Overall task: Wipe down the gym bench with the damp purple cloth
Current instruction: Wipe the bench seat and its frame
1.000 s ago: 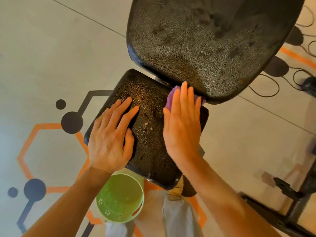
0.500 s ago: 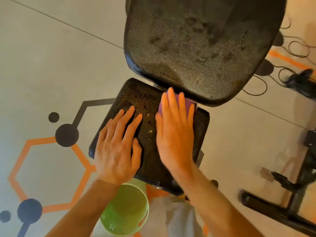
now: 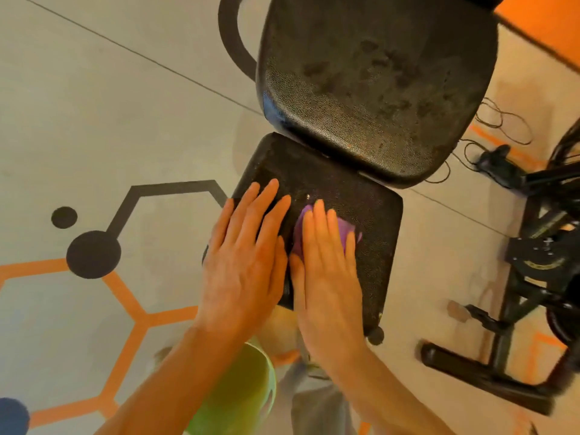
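Note:
The black gym bench has a small square seat pad (image 3: 373, 221) in front of me and a larger back pad (image 3: 376, 80) beyond it, its surface streaked with damp patches. My right hand (image 3: 326, 271) lies flat on the purple cloth (image 3: 345, 229), pressing it onto the middle of the seat pad; only the cloth's edges show around my fingers. My left hand (image 3: 248, 255) rests flat on the seat pad's left part, fingers spread, touching the right hand's side.
A green bucket (image 3: 238, 390) stands on the floor under my left forearm. My trouser legs (image 3: 317, 406) show below the seat. Black machine frames (image 3: 502, 334) and cables (image 3: 502, 120) occupy the floor at right. The floor at left carries orange and dark hexagon markings (image 3: 125, 309).
My right hand has slid the purple cloth back from the seat pad's far edge toward the middle. The left hand stays on the pad. The view has shifted.

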The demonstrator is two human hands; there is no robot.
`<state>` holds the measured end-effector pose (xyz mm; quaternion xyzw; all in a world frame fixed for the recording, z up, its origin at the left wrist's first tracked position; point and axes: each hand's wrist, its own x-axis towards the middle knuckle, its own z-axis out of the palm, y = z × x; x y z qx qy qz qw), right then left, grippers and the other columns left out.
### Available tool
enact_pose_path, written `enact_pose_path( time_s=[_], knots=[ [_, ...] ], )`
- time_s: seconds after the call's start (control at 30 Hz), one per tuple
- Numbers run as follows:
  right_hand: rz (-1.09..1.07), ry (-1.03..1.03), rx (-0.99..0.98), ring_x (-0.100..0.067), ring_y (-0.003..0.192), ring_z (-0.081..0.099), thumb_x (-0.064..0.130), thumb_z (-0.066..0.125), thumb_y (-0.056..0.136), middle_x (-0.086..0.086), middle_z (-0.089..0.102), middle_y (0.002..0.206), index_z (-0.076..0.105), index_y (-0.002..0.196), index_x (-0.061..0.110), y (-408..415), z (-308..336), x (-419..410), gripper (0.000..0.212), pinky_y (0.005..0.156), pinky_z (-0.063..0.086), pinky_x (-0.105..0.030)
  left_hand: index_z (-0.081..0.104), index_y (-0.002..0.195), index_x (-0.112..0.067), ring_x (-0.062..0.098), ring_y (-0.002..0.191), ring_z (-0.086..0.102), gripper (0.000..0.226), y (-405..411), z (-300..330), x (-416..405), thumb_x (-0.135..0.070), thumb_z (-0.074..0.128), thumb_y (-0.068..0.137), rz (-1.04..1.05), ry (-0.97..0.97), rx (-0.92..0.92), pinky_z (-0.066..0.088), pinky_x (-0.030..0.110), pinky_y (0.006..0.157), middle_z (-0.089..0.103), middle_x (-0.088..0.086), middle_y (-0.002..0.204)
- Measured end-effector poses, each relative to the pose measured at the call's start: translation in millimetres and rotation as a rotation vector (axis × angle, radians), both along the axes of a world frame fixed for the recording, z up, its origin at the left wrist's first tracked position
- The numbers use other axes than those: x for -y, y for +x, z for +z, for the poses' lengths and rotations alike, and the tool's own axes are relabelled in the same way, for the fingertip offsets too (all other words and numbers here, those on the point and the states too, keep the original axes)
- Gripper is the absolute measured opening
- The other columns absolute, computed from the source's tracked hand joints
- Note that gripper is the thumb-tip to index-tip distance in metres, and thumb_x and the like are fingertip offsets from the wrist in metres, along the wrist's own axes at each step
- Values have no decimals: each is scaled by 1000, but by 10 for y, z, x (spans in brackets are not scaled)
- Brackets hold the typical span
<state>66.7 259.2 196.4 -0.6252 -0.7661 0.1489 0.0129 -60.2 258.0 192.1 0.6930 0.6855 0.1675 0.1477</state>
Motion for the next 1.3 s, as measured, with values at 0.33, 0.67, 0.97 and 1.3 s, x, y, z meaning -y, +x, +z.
enact_pose_path(
  time_s=[0.33,0.67,0.97,1.3],
  knots=[
    [-178,32,6,-18,150,0,32,20,104,-4,6,162,9,154,13,-247,-157,-701,55,122,4,-44,43,144,-3,30,142,38,51,-176,-215,74,-18,33,97,82,29,46,32,46,117,37,14,155],
    [-74,10,-53,-15,149,1,33,17,102,-2,8,162,12,154,16,-239,-164,-1043,54,121,5,-48,39,146,-6,29,137,42,52,-209,-245,56,-22,34,97,73,4,125,44,43,108,38,11,154],
    [135,-43,-71,-7,148,-1,33,26,103,8,6,161,12,153,23,-212,6,-190,53,122,-2,-33,38,144,-4,30,135,44,50,-223,-253,67,-23,30,99,42,18,111,46,46,106,41,14,152],
    [124,-72,-168,-7,148,-5,29,26,105,10,2,162,8,153,23,-508,-31,-198,52,122,-4,-38,25,150,-12,18,144,31,52,-272,-204,117,-34,11,105,87,-35,378,30,40,118,36,7,155]
  ],
)
